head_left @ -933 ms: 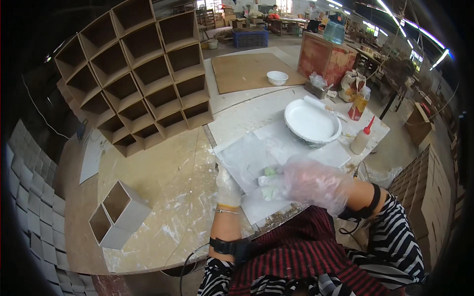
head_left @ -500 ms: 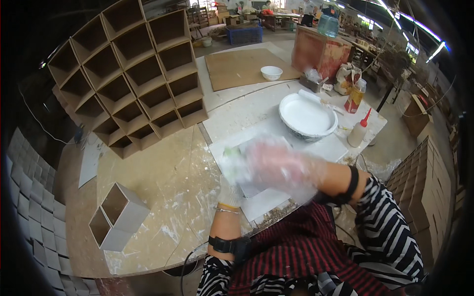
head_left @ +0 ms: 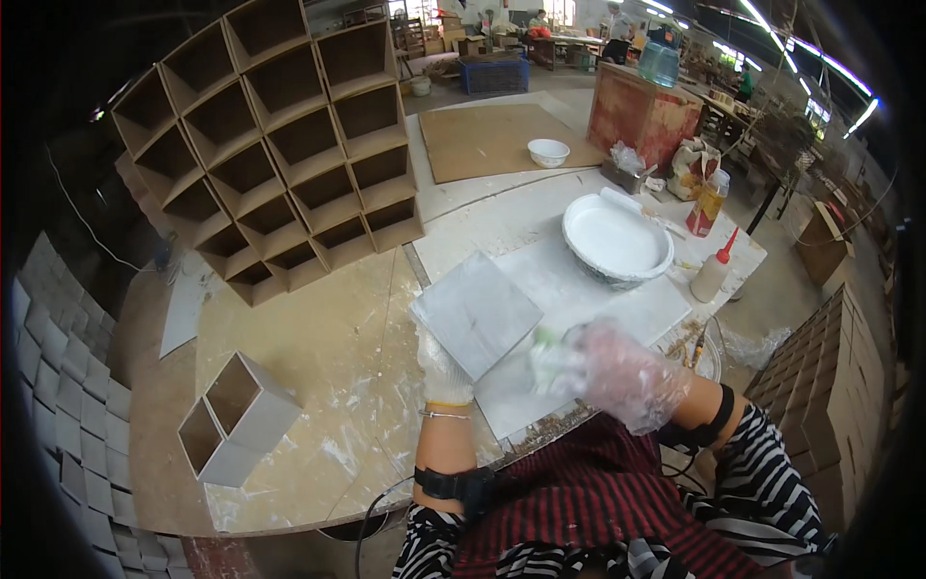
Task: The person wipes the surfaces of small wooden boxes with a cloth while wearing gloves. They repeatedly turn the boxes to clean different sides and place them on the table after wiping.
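My left hand (head_left: 443, 372), in a white knitted glove, grips a square piece with a grey-white face (head_left: 477, 314) at its near left edge. Whether this piece is a box or a flat panel cannot be told. Wearing a clear plastic glove, my right hand (head_left: 629, 378) is closed round a wet-looking white and green wad (head_left: 556, 365), a sponge or cloth. The wad is slightly blurred and sits apart from the square piece, to its right. Beneath both hands lies a white-smeared board (head_left: 641, 304). Beyond my right hand stands a wide basin (head_left: 602, 268) of white paint-like liquid.
Cardboard-brown cubbies (head_left: 313, 236) rise at the far left; a two-compartment box (head_left: 253, 425) lies nearer. Behind the basin are a small white bowl (head_left: 548, 154) and a red-stained cabinet (head_left: 641, 114). A red-tipped squeeze bottle (head_left: 712, 278) and a red-and-yellow bottle (head_left: 707, 207) stand right. Stacked boxes flank the table.
My right hand and the wad have moved right, off the square piece. That piece now shows its grey face plainly, tilted in my left hand. The whole view has shifted slightly.
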`<state>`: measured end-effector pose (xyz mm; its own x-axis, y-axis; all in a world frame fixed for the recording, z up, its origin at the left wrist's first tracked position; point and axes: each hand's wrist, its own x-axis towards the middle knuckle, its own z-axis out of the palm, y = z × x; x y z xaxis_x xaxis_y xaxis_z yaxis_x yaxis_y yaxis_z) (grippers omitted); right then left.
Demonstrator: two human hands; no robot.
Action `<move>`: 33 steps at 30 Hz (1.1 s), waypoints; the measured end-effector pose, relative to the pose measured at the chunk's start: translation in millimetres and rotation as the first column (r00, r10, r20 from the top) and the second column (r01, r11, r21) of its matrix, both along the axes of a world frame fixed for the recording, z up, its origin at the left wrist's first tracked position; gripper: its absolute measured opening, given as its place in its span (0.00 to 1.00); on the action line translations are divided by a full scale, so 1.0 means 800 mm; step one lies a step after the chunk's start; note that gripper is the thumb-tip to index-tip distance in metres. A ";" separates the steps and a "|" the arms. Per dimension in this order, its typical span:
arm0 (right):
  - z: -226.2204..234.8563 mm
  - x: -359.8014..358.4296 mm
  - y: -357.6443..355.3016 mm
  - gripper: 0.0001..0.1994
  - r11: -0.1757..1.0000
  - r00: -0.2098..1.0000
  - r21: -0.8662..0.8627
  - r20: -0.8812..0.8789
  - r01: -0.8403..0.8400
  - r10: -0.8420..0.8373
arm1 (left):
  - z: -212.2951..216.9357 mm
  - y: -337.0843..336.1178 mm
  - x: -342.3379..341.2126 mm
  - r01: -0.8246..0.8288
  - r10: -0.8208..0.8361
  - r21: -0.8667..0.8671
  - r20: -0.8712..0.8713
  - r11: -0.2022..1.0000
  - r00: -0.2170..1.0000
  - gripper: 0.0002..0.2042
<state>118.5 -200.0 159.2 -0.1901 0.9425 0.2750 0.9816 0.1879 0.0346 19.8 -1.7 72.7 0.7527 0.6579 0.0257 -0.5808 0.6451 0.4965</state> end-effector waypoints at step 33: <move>-0.179 0.384 -0.289 0.09 0.153 0.157 0.116 -0.027 0.981 -0.987 | -0.037 0.035 -0.025 0.072 -0.087 0.111 0.136 0.991 0.987 0.29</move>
<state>425.4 -430.8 16.0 0.8647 0.3194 0.3878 0.3347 -0.9419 0.0294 0.0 26.1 43.0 0.7865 0.5839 0.2012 -0.5986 0.6404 0.4812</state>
